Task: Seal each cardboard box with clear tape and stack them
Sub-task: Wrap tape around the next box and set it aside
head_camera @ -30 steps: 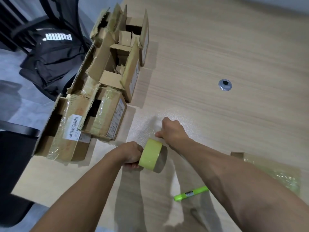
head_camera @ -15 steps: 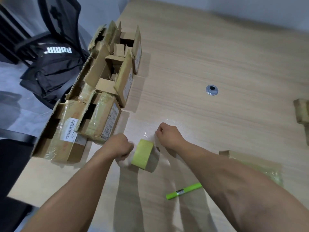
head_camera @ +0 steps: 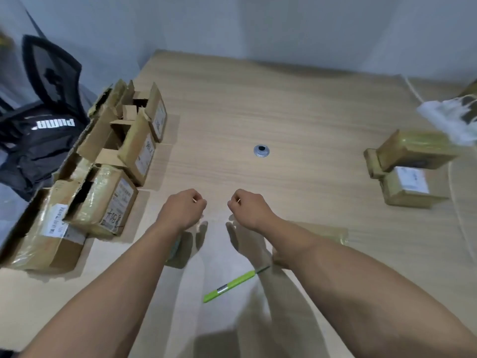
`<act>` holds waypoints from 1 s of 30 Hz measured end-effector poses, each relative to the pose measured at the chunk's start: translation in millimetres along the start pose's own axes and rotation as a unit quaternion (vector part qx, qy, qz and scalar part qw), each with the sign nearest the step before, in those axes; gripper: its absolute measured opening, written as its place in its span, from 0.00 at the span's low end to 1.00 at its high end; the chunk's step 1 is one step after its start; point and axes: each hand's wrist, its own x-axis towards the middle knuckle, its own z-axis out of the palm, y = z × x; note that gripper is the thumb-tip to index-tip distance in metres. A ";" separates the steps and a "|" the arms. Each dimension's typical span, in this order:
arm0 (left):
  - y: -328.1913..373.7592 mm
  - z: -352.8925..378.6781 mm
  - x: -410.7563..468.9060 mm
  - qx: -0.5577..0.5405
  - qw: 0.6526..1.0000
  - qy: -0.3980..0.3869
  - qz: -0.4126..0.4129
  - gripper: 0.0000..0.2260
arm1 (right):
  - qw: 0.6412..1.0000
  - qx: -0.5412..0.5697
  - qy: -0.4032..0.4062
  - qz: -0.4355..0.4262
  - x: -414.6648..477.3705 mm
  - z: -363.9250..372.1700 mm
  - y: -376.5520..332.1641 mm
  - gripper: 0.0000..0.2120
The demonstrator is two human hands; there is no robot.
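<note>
Hovering over the table [head_camera: 284,112], our left hand [head_camera: 180,210] and right hand [head_camera: 251,209] sit side by side with a small gap between them, neither touching the surface. Both have fingers curled in, thumb against forefinger like a pinch. A pale sliver shows at each fingertip, but we cannot tell if clear tape is actually gripped.

The tape roll [head_camera: 176,251] stands on the table under our left forearm, mostly hidden. A green pen [head_camera: 233,284] lies on the table between the forearms, nearer the right one. A flat taped box [head_camera: 327,232] pokes out from behind our right forearm.

Left edge of the table has a row of cardboard boxes: a labelled box [head_camera: 49,236] nearest, a taped box [head_camera: 108,205] just beside it, then open boxes [head_camera: 134,140] with flaps up further back. On the right there is a stack, an upper box [head_camera: 413,148] resting on a lower box [head_camera: 407,187], both wrapped in tape.

A round grommet [head_camera: 261,151] sits mid-table. A black bag [head_camera: 38,140] lies on a chair [head_camera: 49,71] off the left side.
</note>
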 end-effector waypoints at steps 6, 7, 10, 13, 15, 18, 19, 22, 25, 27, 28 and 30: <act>55.1 52.5 -29.5 -0.077 0.995 -0.065 0.009 0.08 | 0.995 -0.009 0.088 0.047 -35.3 -47.5 74.5 0.10; 67.5 66.7 -33.8 -0.100 0.992 -0.071 0.008 0.08 | 0.992 -0.010 0.111 0.057 -43.5 -56.5 90.9 0.10; 86.4 96.5 -48.2 -0.137 0.987 -0.083 -0.003 0.08 | 0.982 -0.019 0.171 0.080 -60.7 -67.6 123.5 0.11; 103.1 130.2 -62.5 -0.172 0.982 -0.077 -0.029 0.15 | 0.973 -0.022 0.205 0.107 -76.8 -76.1 157.0 0.12; 111.2 147.6 -70.4 -0.188 0.978 -0.072 -0.050 0.11 | 0.971 -0.010 0.199 0.132 -84.9 -76.9 175.8 0.15; 125.0 161.8 -82.8 -0.192 0.978 -0.050 -0.061 0.12 | 0.968 0.057 0.172 0.176 -93.3 -73.2 196.4 0.21; 127.6 164.2 -85.7 -0.203 0.976 -0.046 -0.063 0.12 | 0.964 0.095 0.161 0.187 -95.5 -71.4 199.2 0.24; 128.8 171.9 -87.4 -0.223 0.971 -0.049 -0.072 0.13 | 0.951 0.200 0.130 0.196 -100.3 -65.2 201.7 0.31; 120.1 179.6 -84.8 -0.233 0.966 -0.056 -0.096 0.28 | 0.944 0.241 0.116 0.194 -101.7 -57.8 200.6 0.36; 114.3 185.9 -82.9 -0.249 0.961 -0.053 -0.104 0.37 | 0.939 0.255 0.121 0.198 -98.9 -52.6 200.1 0.40; 115.2 186.7 -82.8 -0.252 0.961 -0.051 -0.104 0.37 | 0.936 0.261 0.125 0.202 -95.5 -50.2 199.9 0.42; 121.7 184.4 -85.5 -0.254 0.962 -0.039 -0.097 0.30 | 0.932 0.262 0.137 0.211 -90.3 -46.6 198.1 0.45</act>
